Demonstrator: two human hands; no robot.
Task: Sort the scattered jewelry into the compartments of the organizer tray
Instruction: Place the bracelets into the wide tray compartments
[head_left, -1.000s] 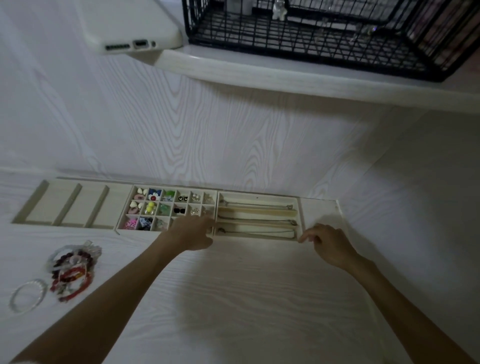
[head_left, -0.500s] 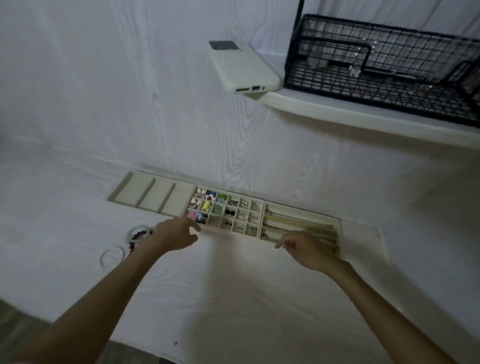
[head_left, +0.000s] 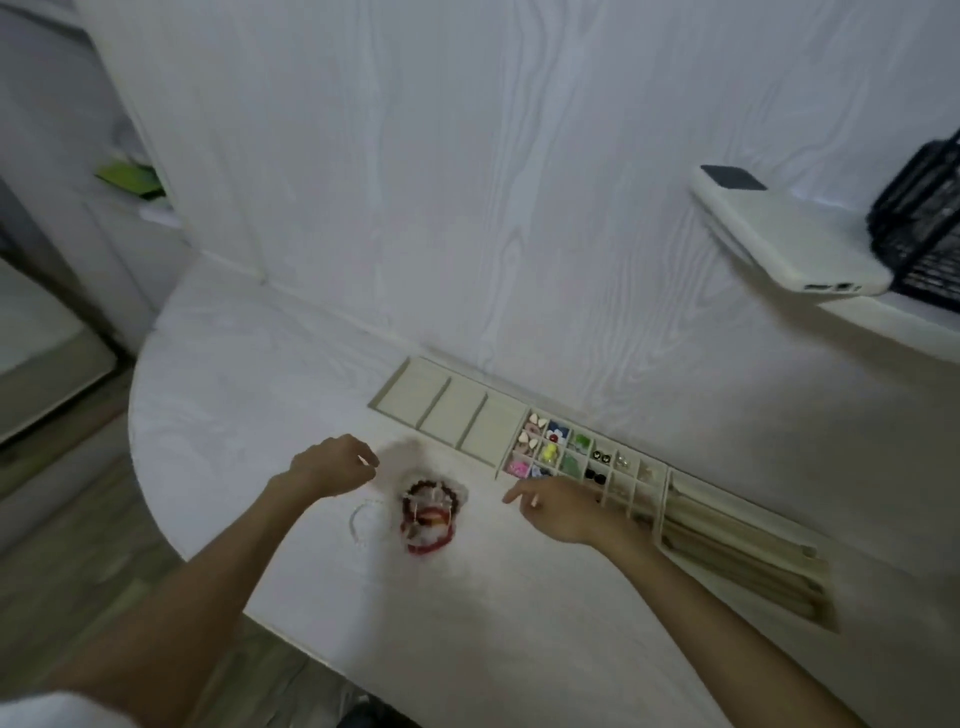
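Bracelets (head_left: 427, 514) heaped on surface (head_left: 519, 623), now flanked by both hands, moved left from organizer tray (head_left: 644, 480). Left hand (head_left: 332, 465) and right hand (head_left: 558, 506) loosely curled, holding nothing. Likely next for wide left compartments (head_left: 452, 418).

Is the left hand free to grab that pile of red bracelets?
Probably yes. The left hand hovers just left of the bracelets on the table, holding nothing, with nothing between them. The right hand is on the far side, out of the way.

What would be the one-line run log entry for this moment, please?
left hand: empty, beside bracelet pile | right hand: empty, near organizer tray | bracelets: still on table
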